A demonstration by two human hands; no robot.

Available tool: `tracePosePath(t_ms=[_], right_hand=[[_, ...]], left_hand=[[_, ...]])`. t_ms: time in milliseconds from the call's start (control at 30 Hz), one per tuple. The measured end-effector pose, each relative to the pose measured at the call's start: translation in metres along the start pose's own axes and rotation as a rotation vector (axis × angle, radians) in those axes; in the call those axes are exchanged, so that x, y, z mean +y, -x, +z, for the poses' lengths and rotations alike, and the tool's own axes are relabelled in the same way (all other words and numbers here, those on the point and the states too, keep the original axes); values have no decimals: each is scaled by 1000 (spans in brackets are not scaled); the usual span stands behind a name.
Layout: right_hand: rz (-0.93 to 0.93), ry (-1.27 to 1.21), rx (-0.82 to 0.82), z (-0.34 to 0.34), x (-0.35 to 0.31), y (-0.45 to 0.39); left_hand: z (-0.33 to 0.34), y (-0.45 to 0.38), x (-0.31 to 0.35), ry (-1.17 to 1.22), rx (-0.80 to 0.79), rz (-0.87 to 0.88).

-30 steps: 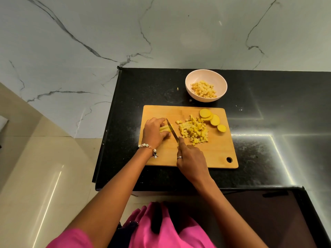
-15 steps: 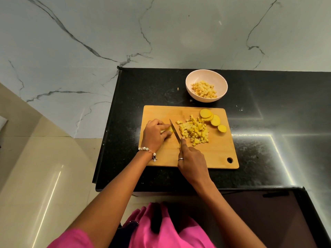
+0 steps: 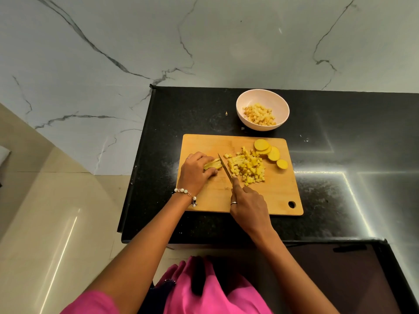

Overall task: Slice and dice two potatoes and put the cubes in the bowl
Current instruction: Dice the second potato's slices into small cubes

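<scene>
A wooden cutting board [image 3: 267, 198] lies on the black counter. My left hand [image 3: 195, 172] grips a bundle of yellow potato strips [image 3: 212, 165] at the board's left. My right hand [image 3: 248, 205] holds a knife [image 3: 225, 169], index finger along its spine, with the blade set right beside the strips' cut end. A heap of potato cubes [image 3: 247, 167] lies just right of the blade. Several round potato slices [image 3: 269, 152] sit at the board's far right corner. Behind the board stands a pale bowl [image 3: 281, 103] with potato cubes [image 3: 259, 114] in it.
The black counter [image 3: 340, 143] ends at a left edge close to the board and at a front edge near my body. A marble wall [image 3: 204, 41] rises behind. One small potato scrap [image 3: 226, 113] lies on the counter left of the bowl.
The knife has worked a little leftward along the strips, and my left hand has drawn back left with them. The cube heap has grown slightly.
</scene>
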State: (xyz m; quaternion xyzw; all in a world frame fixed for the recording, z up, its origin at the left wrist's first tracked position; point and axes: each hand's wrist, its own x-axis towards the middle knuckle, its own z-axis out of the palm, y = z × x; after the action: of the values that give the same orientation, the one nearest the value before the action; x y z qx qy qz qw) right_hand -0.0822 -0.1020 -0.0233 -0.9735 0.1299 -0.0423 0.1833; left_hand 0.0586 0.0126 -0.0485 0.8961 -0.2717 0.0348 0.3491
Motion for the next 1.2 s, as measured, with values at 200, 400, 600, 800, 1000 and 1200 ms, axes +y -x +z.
tracePosePath(t_ms=[200,400,600,800,1000,1200], right_hand=[[-34,-45,102,-1,-3,-6],[-13,-27,50,5,-13,-6],[7,115,-38,6,-20,-3],[-8,214,-75,13,-24,-13],[-20,265,-49,15,-11,18],[20,101,54,4,-14,2]], left_hand=[[-1,-3,-1,9,-28,7],[-1,-2,0,33,-7,-4],[0,0,1,80,29,-38],[4,0,3,86,56,-76],[10,6,1,30,103,-42],[7,9,0,68,88,-36]])
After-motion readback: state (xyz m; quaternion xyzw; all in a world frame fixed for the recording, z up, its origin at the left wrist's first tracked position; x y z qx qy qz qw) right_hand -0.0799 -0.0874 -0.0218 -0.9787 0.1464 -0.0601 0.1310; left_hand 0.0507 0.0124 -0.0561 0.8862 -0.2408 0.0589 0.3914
